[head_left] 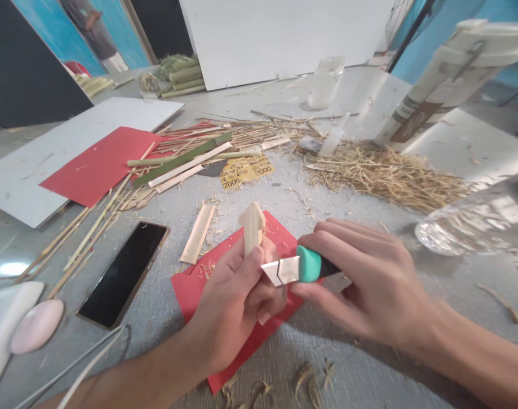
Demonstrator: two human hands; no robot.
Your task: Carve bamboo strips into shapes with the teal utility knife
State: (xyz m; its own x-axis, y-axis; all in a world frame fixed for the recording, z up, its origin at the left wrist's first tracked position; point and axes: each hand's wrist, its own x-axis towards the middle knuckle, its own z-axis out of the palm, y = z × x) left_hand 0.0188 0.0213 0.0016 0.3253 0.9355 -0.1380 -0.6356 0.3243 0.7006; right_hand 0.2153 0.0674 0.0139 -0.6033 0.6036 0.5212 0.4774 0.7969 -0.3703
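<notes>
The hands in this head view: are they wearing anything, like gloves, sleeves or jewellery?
No. The left hand and the right hand are both bare, with no gloves, rings or watch in sight. Both forearms are uncovered as far as the picture shows, so no sleeve is visible. The fingernails look short and unpainted.

Just one view here: a head-worn cam that looked forward and down across the grey straw-littered surface (165,318), sitting really close over it. Both forearms came in from the bottom edge, and the far white board (284,34) closed off the top.
</notes>
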